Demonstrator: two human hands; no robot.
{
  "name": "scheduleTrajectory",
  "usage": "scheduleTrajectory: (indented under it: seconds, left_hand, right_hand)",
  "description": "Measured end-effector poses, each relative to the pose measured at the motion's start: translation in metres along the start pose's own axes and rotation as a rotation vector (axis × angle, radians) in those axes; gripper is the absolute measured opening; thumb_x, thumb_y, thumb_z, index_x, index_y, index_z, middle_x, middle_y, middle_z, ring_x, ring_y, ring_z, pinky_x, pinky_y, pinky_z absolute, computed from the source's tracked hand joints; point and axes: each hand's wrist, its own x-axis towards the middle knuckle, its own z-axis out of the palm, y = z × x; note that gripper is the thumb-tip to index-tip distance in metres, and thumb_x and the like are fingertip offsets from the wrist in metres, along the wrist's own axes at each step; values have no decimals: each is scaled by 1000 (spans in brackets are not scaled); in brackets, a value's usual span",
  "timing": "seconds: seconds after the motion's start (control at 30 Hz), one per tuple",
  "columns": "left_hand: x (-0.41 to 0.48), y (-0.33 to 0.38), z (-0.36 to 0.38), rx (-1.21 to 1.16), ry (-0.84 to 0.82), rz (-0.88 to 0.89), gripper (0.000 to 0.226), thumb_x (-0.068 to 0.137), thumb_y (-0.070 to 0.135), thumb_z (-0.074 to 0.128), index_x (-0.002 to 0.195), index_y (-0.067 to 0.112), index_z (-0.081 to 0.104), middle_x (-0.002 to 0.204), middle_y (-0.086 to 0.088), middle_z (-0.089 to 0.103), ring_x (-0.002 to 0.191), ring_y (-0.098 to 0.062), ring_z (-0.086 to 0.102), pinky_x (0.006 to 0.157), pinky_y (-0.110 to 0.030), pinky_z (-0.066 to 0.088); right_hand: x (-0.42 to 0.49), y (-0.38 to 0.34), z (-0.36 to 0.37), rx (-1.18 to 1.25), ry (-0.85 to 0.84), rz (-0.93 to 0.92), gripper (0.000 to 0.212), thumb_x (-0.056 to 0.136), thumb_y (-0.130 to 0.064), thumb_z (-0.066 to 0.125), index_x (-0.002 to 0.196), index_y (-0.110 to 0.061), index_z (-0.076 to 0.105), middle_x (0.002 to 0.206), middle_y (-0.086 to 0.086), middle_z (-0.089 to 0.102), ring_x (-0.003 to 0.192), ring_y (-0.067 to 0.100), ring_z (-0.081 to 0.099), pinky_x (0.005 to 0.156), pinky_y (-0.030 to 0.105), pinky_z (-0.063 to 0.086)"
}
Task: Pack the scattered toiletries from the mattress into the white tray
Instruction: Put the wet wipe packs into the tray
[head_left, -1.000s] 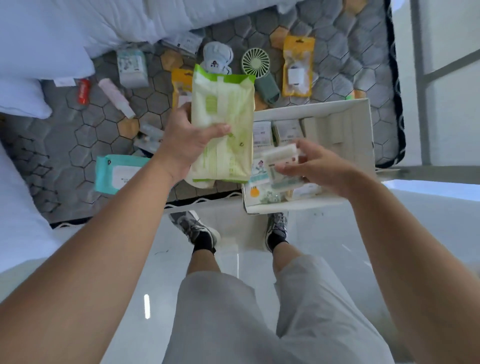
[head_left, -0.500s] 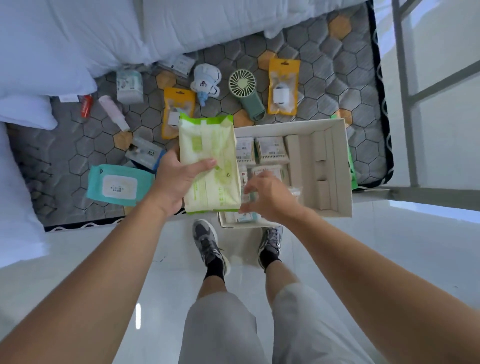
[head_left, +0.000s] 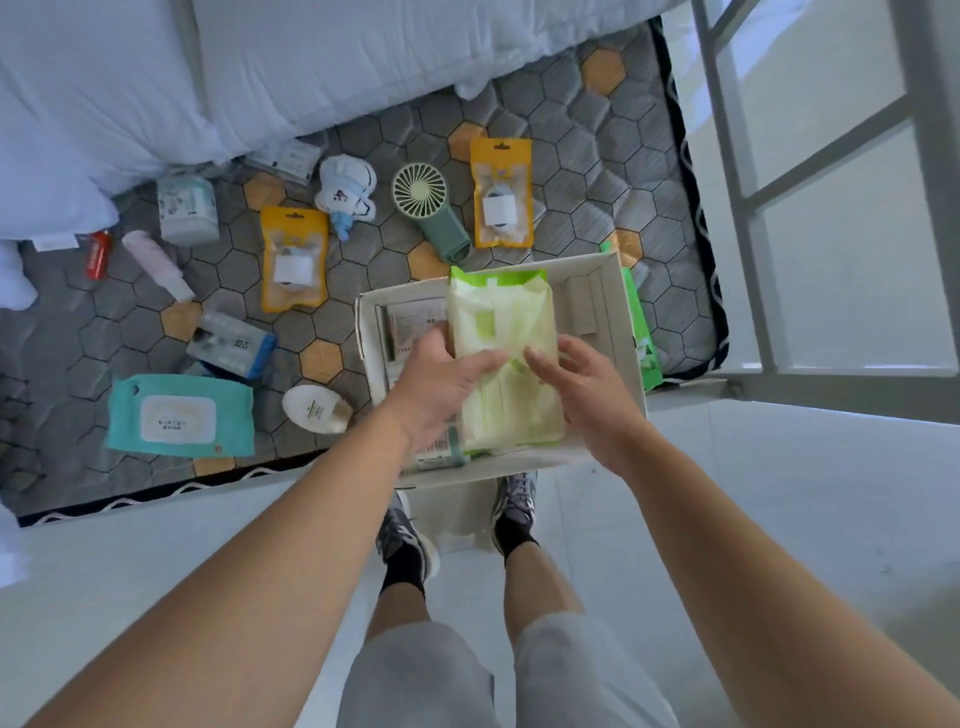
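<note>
The white tray (head_left: 621, 332) sits at the mattress's near edge, holding small packets along its left side. A pale green wipes pack (head_left: 501, 332) lies over the middle of the tray. My left hand (head_left: 441, 387) grips its near left part, thumb across the top. My right hand (head_left: 587, 384) touches the pack's right edge with fingers spread. Scattered on the mattress (head_left: 582, 156) are a teal wipes pack (head_left: 179, 415), two yellow pouches (head_left: 294, 257) (head_left: 501, 192), a green mini fan (head_left: 428, 208), a white oval case (head_left: 317, 408) and a blue-edged packet (head_left: 231, 344).
White bedding (head_left: 311, 62) covers the mattress's far side. A white jar (head_left: 187, 208), a pink tube (head_left: 156, 265), a small red tube (head_left: 97, 254) and a white toy (head_left: 345, 189) lie near it. A green packet (head_left: 644, 332) sits right of the tray. A window frame (head_left: 753, 208) stands at right.
My left hand carried the green wipes pack rightward from the mattress edge over the tray. My right hand let go of the small packets in the tray and moved to the pack's right side.
</note>
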Motion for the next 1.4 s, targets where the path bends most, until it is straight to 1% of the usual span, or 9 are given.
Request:
scheduleTrajectory:
  seconds: [0.1, 0.3, 0.47, 0.67, 0.73, 0.83, 0.97, 1.23, 1.4]
  left_hand:
    - [17, -4, 20, -2, -47, -84, 41, 87, 4, 76, 125, 8, 60, 113, -10, 75, 100, -24, 75, 80, -40, 63]
    - [46, -21, 47, 5, -93, -222, 46, 87, 8, 77, 128, 6, 56, 119, -13, 73, 107, -30, 72, 90, -50, 59]
    - [72, -23, 72, -205, -53, -258, 32, 93, -8, 63, 124, -4, 58, 120, -25, 70, 102, -37, 71, 81, -47, 63]
    - [91, -37, 81, -236, 43, -279, 34, 93, -8, 57, 126, -2, 65, 119, -25, 71, 106, -39, 71, 80, -44, 63]
    - [95, -41, 82, -38, 127, -237, 32, 88, 5, 68, 120, 11, 69, 111, -15, 75, 103, -35, 73, 84, -46, 62]
    - [93, -31, 81, 456, 215, -115, 33, 80, 25, 71, 112, 18, 72, 110, -8, 75, 101, -31, 71, 88, -44, 61]
    - [72, -22, 70, 851, 179, 61, 22, 89, 16, 63, 109, 14, 71, 107, -5, 72, 98, -28, 67, 85, -38, 58]
    - [38, -31, 42, 1130, -136, 153, 22, 90, 22, 68, 108, 9, 70, 104, -10, 68, 94, -27, 65, 83, -39, 57]
    - [32, -36, 48, 1307, -134, 217, 23, 90, 11, 68, 113, 5, 68, 104, -15, 63, 94, -29, 63, 75, -35, 52]
  right_hand:
    - [7, 0, -19, -5, 130, 48, 44, 96, -47, 61, 123, -13, 67, 117, 8, 74, 102, 25, 72, 88, 46, 58]
    - [0, 19, -24, -742, 248, -318, 79, 89, -22, 72, 156, -20, 31, 144, 9, 48, 132, 25, 46, 113, 33, 35]
    - [-5, 27, -10, -1184, 311, -342, 87, 77, -43, 79, 152, -36, 36, 160, 22, 18, 135, 43, 38, 108, 44, 39]
    - [25, 39, -16, -1314, 391, -423, 77, 70, -44, 82, 141, -28, 55, 158, 19, 33, 127, 46, 44, 101, 48, 45]
    - [31, 42, -16, -1354, 361, -376, 77, 74, -41, 80, 144, -29, 51, 152, 16, 38, 129, 41, 40, 104, 48, 44]
    - [37, 42, -18, -1281, 323, -278, 77, 81, -38, 76, 150, -36, 40, 128, 13, 43, 110, 36, 47, 85, 43, 50]
    - [45, 36, -18, -1255, 211, -205, 76, 90, -36, 69, 154, -41, 29, 123, 12, 43, 101, 36, 57, 78, 40, 50]
    - [45, 30, -16, -1237, 171, -212, 65, 93, -20, 60, 151, -37, 39, 121, 16, 47, 92, 39, 59, 75, 39, 47]
    - [41, 30, -21, -1138, 154, -249, 39, 92, -9, 56, 128, -21, 68, 112, 20, 65, 97, 42, 62, 76, 39, 48]
